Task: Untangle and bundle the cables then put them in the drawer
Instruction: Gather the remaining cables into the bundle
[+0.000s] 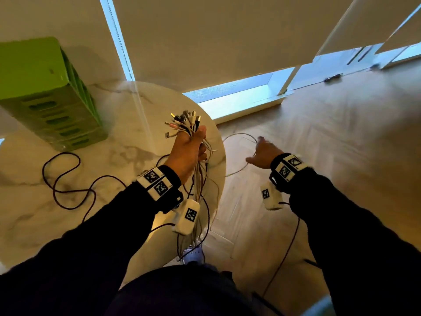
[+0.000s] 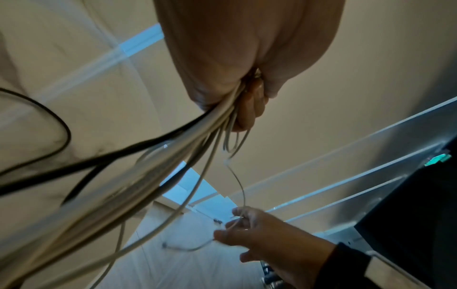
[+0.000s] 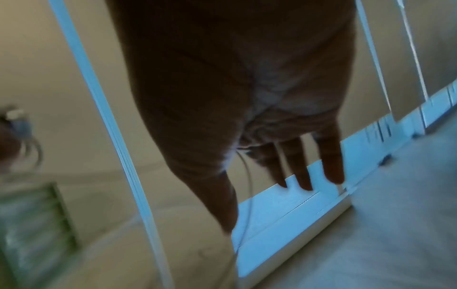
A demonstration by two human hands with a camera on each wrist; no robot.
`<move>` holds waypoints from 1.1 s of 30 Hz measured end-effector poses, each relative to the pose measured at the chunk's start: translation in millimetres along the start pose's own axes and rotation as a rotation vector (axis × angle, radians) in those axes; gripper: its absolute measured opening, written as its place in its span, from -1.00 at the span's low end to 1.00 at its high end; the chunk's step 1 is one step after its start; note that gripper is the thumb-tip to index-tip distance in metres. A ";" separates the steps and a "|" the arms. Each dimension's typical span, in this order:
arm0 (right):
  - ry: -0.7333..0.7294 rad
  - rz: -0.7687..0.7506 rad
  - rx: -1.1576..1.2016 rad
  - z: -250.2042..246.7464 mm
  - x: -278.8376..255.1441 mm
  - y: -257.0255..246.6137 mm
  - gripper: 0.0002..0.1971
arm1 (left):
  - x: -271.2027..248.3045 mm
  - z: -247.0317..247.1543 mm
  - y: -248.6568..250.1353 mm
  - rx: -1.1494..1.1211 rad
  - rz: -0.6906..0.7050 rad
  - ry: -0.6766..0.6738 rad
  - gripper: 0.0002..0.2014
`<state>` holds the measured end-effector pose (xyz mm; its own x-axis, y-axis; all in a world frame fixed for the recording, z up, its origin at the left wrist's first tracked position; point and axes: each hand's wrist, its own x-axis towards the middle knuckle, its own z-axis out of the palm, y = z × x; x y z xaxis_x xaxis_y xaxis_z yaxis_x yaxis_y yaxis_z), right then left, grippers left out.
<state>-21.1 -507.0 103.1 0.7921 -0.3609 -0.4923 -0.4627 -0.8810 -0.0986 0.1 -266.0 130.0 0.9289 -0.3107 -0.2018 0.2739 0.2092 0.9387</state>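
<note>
My left hand [image 1: 193, 144] is raised over the round marble table [image 1: 114, 156] and grips a bundle of cables [image 1: 185, 123], mostly white, with the plug ends fanned upward. The loose lengths hang below my wrist toward the floor. In the left wrist view the bundle [image 2: 173, 156] runs out of my fist [image 2: 235, 68]. One thin white cable [image 1: 239, 134] loops from the bundle out to my right hand [image 1: 257, 149] beyond the table edge. There thumb and forefinger pinch the cable [image 2: 241, 185], while the other fingers [image 3: 331, 166] are stretched out.
A green drawer unit [image 1: 45, 94] stands at the table's back left. A dark cable [image 1: 68, 179] snakes loose across the tabletop. To the right is wooden floor [image 1: 319, 144], with low windows behind. Another dark cord [image 1: 284, 254] hangs below my right arm.
</note>
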 end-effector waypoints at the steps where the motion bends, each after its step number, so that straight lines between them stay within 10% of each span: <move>1: 0.004 0.046 -0.090 6.0 -3.1 10.7 0.02 | -0.9 7.3 -2.2 0.005 -0.006 -0.029 -0.76; 4: 0.120 -0.242 -0.082 22.5 -20.7 18.8 0.25 | -2.1 26.9 -10.7 0.030 -0.026 -0.096 -0.78; 7: 0.071 -0.623 0.044 35.4 -40.8 5.2 -0.16 | -2.4 40.9 -20.2 0.105 -0.036 -0.148 -0.77; 11: -0.024 -0.615 0.337 31.8 -63.5 -3.6 -0.79 | 3.2 46.4 -27.8 0.148 -0.036 -0.137 -0.75; 20: -0.038 -0.170 -0.018 29.8 -34.5 80.1 -0.59 | 21.3 29.8 -23.7 0.008 -0.093 0.000 -0.77; 23: -0.219 0.073 -0.293 41.5 -28.0 86.7 0.05 | 19.8 25.9 -22.6 -0.016 -0.080 -0.077 -0.76; 28: -0.155 -0.539 -0.134 41.9 -42.5 20.2 0.46 | 20.1 23.6 -23.7 0.022 -0.062 -0.132 -0.77; 33: -0.471 -0.587 -0.095 41.4 -44.6 -22.1 -0.04 | 23.8 14.0 -21.6 0.063 -0.038 -0.079 -0.79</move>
<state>-62.7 -458.7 91.4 0.6343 0.3257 -0.7011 0.0356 -0.9183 -0.3943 12.8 -290.8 108.8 0.8949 -0.3900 -0.2170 0.2900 0.1385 0.9470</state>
